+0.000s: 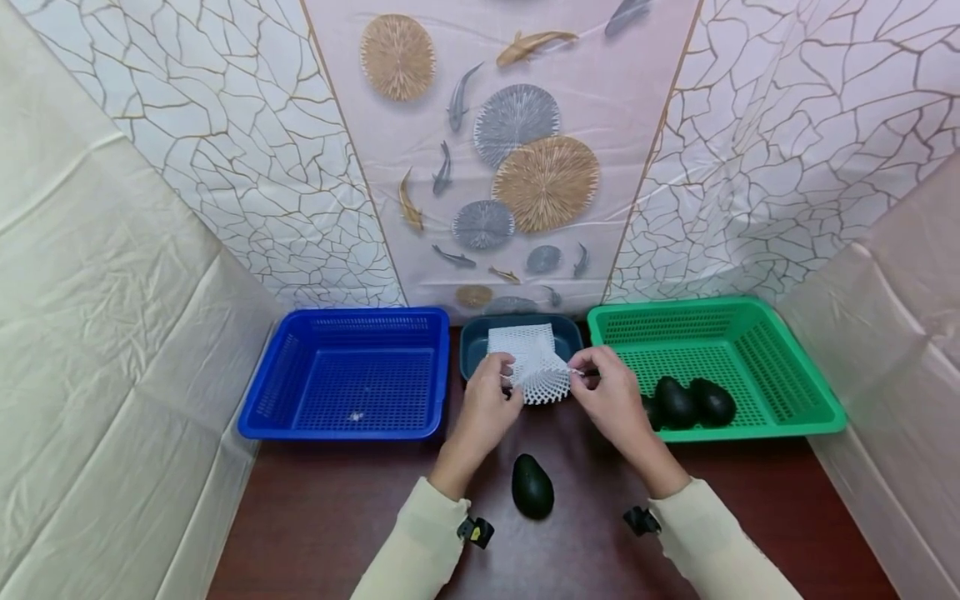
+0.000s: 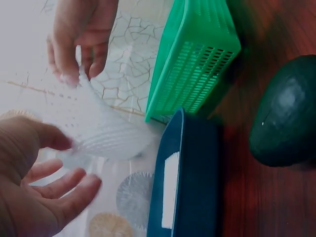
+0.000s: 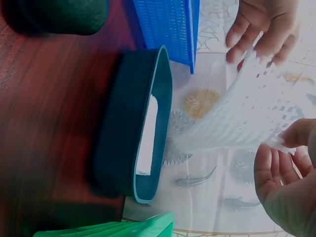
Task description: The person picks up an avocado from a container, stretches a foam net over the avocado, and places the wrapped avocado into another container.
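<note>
The left hand pinches one edge of a white foam net between thumb and forefinger, its other fingers spread; the right hand pinches the opposite edge, so one springy, diamond-meshed sleeve is stretched between the two, above the near rim of a tray; that tray is smooth, dark teal and round-cornered, with more white netting inside.

Nearer the body, one avocado – dark green, glossy, pear-shaped – lies on the reddish-brown table between the forearms; two black wrist devices sit at the cream cuffs, the left one's yellow mark too small to read.

Two slotted plastic baskets flank the tray: a blue basket at left, and a green basket at right holding at least three dark avocados, one partly hidden by the right hand.
</note>
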`<state>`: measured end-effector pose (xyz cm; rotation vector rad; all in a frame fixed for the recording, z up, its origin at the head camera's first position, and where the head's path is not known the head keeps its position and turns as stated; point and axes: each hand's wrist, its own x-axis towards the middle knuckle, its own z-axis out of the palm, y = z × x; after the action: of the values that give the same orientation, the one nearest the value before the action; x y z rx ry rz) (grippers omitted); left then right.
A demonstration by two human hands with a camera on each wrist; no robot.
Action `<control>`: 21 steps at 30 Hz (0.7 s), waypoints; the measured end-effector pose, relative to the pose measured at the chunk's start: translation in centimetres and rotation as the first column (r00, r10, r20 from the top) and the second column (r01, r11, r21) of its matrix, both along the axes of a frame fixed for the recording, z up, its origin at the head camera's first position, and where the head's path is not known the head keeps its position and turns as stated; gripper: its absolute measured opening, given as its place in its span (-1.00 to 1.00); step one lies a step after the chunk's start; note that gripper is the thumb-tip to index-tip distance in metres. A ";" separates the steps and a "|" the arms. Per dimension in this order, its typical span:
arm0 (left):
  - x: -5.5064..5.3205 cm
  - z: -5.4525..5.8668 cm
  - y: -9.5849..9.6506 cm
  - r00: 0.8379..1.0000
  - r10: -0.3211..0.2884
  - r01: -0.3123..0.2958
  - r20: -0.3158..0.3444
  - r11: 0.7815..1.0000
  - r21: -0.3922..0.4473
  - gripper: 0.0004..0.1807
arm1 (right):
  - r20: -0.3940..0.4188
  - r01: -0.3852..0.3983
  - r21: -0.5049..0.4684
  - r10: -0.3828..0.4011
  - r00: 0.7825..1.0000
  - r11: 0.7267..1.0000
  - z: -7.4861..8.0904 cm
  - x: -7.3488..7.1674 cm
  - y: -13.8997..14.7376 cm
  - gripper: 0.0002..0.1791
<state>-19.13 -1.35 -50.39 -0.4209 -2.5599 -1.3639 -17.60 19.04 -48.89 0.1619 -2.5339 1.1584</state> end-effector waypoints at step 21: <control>-0.1 1.1 2.5 0.949 0.005 -0.050 -0.316 0.990 -0.133 -0.88 | -0.016 -0.126 0.131 0.129 0.991 0.983 0.3 0.3 -1.7 -0.66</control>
<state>-19.21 1.13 -49.24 -0.5738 -2.3907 -1.0150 -17.34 17.32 -48.63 0.3741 -2.6097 1.0302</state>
